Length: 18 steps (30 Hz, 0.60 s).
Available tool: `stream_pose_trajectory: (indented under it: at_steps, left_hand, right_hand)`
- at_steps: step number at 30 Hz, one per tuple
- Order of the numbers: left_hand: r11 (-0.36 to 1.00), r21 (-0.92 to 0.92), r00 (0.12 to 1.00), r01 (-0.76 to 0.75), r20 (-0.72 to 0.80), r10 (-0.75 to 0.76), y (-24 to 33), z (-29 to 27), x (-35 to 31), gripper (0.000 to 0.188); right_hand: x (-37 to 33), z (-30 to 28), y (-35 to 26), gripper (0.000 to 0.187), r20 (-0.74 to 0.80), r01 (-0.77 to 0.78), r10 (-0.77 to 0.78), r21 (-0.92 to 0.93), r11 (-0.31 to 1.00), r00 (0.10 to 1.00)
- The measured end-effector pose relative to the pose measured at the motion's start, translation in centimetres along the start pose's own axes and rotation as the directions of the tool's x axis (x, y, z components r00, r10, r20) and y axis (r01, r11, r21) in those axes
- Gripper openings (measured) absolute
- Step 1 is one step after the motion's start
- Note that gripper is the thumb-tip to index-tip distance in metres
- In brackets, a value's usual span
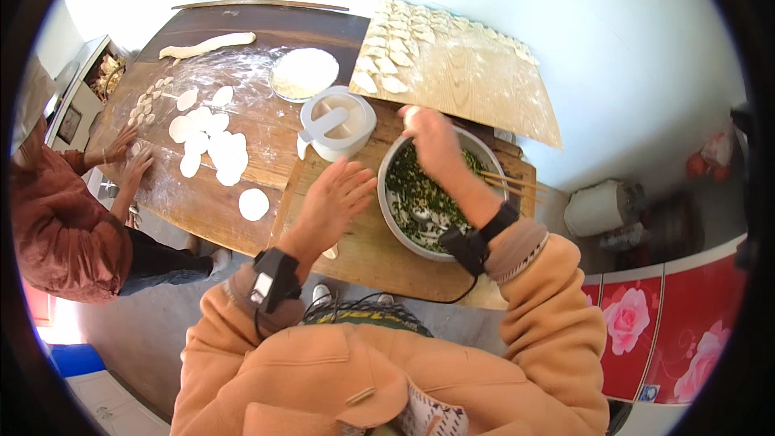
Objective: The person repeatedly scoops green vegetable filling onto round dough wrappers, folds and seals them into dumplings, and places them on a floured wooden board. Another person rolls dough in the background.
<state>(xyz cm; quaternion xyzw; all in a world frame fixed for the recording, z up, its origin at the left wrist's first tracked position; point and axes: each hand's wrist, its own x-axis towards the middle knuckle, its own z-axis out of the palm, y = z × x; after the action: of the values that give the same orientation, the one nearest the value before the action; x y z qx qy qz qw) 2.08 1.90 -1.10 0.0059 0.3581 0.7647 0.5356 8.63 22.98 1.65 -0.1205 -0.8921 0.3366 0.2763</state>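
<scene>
My right hand (436,145), slightly blurred, reaches over the far rim of a metal bowl (384,194). A small pale dumpling (413,118) shows at its closed fingertips. The bowl holds chopped green filling (412,180), with a spoon (421,214) resting in it and chopsticks (517,183) across its right rim. To the left of the bowl hovers my left hand (335,198), fingers stretched out and holding nothing. Just beyond it stands a pitcher with a grey lid (339,123). A floured board (476,85) at the far right carries rows of dumplings (395,40).
Round dough wrappers (230,157), small dough pieces (145,101), a dough roll (207,45) and a dish of flour (304,74) lie on the wooden table (250,226). At the left, another person's hands (129,161) press on the tabletop. Red floral cabinets (630,331) stand at the right.
</scene>
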Motion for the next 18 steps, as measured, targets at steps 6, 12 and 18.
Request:
stream_pose_trajectory:
  at_steps: [6,12,18]
  left_hand:
    - [0.996,0.073,0.985,-0.043,-0.161,0.055,2.2,-8.1,-2.7,0.037]
    - [0.995,0.049,0.946,-0.087,-0.311,0.098,2.0,-13.2,-4.7,0.033]
    - [0.971,0.224,0.927,-0.08,-0.342,0.155,2.0,-14.8,-4.8,0.03]
  right_hand:
    - [8.7,-0.6,8.5,0.052,0.139,-0.557,0.553,0.403,0.726,0.822]
    - [14.1,3.8,15.0,0.055,-0.111,-0.425,0.411,-0.302,0.853,0.905]
    - [14.4,3.6,19.2,0.036,0.016,-0.362,0.386,-0.313,0.878,0.922]
